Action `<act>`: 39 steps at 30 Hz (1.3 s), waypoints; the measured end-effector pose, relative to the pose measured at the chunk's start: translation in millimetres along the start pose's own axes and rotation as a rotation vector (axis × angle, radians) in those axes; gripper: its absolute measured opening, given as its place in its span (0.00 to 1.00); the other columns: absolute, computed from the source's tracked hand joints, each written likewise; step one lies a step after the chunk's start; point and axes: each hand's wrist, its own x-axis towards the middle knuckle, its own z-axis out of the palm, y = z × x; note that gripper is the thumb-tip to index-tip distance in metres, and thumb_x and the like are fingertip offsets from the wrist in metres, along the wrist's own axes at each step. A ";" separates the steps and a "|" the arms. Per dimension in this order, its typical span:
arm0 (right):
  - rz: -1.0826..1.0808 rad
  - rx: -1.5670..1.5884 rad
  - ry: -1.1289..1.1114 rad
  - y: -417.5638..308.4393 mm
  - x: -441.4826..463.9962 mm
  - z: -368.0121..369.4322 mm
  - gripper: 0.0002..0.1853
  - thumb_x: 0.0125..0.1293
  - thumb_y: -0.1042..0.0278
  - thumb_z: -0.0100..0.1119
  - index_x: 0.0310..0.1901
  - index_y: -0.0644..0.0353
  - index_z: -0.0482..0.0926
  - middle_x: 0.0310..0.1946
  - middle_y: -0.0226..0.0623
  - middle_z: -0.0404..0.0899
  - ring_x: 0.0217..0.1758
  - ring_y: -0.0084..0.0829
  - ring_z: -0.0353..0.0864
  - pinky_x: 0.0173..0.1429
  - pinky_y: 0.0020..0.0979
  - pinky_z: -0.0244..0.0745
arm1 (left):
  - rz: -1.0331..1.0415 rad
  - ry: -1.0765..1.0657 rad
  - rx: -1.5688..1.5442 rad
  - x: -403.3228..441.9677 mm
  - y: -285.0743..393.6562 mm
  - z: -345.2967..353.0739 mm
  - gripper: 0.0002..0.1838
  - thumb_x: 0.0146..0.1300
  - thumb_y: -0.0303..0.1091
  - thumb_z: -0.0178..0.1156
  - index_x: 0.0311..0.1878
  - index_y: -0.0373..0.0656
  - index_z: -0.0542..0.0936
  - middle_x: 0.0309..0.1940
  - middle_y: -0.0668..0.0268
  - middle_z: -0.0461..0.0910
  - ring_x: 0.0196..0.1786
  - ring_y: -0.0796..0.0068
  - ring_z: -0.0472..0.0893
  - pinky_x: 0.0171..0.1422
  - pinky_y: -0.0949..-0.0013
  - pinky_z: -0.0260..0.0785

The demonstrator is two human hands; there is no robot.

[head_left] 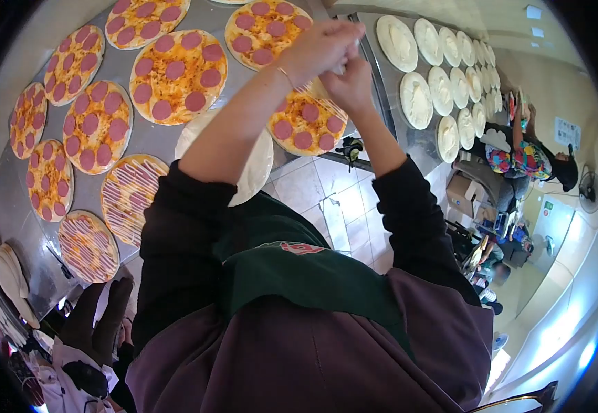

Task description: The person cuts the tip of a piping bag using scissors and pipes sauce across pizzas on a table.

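Note:
My left hand (pixel 321 51) and my right hand (pixel 351 85) are closed together over the steel table. Between them shows a bit of something whitish, mostly hidden by the fingers. Just below the hands lies a pizza (pixel 308 125) with round sausage slices, and thin white sauce lines cross its upper right part. Beneath my left forearm is a pale round base (pixel 255 165), partly covered by the arm. Another sausage pizza (pixel 271 29) lies beyond my left wrist.
Several sausage pizzas (pixel 179 77) cover the steel table at the left. Two pizzas, one the sauce-striped pizza (pixel 87 246), lie near its front. Rows of pale dough rounds (pixel 416 100) with a creamy spread fill the right-hand table. A person (pixel 529 155) stands beyond it; another person's dark sleeve (pixel 96 316) shows lower left.

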 end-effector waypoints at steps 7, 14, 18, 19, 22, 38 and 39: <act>0.122 -0.078 -0.072 16.0 -38.2 -38.7 0.15 0.44 0.66 0.60 0.30 0.70 0.75 0.24 0.46 0.78 0.30 0.31 0.80 0.34 0.30 0.71 | -0.065 -0.161 -0.126 1.6 -40.3 34.0 0.13 0.61 0.42 0.53 0.27 0.43 0.73 0.19 0.77 0.65 0.24 0.88 0.64 0.28 0.81 0.58; 0.043 -0.004 -0.005 -14.0 9.8 15.7 0.15 0.41 0.64 0.64 0.27 0.67 0.76 0.21 0.46 0.77 0.25 0.40 0.80 0.30 0.31 0.72 | 0.063 0.031 -0.097 -5.5 15.9 -12.4 0.12 0.62 0.39 0.53 0.28 0.42 0.73 0.18 0.75 0.64 0.22 0.86 0.62 0.27 0.81 0.57; -0.060 0.114 0.069 -19.8 16.3 29.7 0.15 0.41 0.64 0.64 0.27 0.67 0.76 0.20 0.46 0.77 0.24 0.38 0.79 0.29 0.32 0.71 | 0.078 -0.010 -0.084 -5.8 22.8 -28.7 0.11 0.62 0.39 0.53 0.30 0.41 0.74 0.18 0.74 0.64 0.22 0.85 0.62 0.27 0.81 0.57; -0.027 0.070 0.034 -18.5 10.7 24.2 0.15 0.41 0.64 0.63 0.28 0.67 0.76 0.20 0.46 0.77 0.24 0.37 0.79 0.29 0.31 0.71 | 0.037 0.031 -0.071 -7.0 16.5 -22.0 0.11 0.62 0.39 0.53 0.30 0.41 0.74 0.18 0.74 0.64 0.22 0.85 0.62 0.27 0.81 0.57; 0.048 -0.055 -0.029 -2.7 -14.5 -0.5 0.15 0.42 0.65 0.63 0.29 0.67 0.76 0.21 0.44 0.77 0.24 0.34 0.79 0.30 0.30 0.71 | -0.048 0.063 -0.027 -15.9 -0.4 6.8 0.11 0.62 0.39 0.52 0.30 0.42 0.75 0.19 0.75 0.65 0.23 0.87 0.63 0.28 0.81 0.58; 0.008 0.062 -0.012 -31.6 5.7 30.4 0.14 0.42 0.66 0.61 0.29 0.68 0.75 0.21 0.44 0.77 0.26 0.33 0.79 0.31 0.30 0.71 | 0.075 -0.003 -0.119 -22.7 29.2 -30.2 0.15 0.61 0.41 0.54 0.23 0.42 0.71 0.18 0.75 0.63 0.21 0.85 0.62 0.25 0.80 0.55; -0.018 0.052 0.010 -32.1 6.2 31.8 0.15 0.41 0.65 0.63 0.29 0.66 0.75 0.19 0.43 0.77 0.24 0.36 0.79 0.30 0.30 0.71 | 0.076 -0.002 -0.117 -23.7 27.9 -28.4 0.15 0.61 0.41 0.54 0.23 0.42 0.71 0.18 0.75 0.63 0.21 0.85 0.62 0.25 0.80 0.55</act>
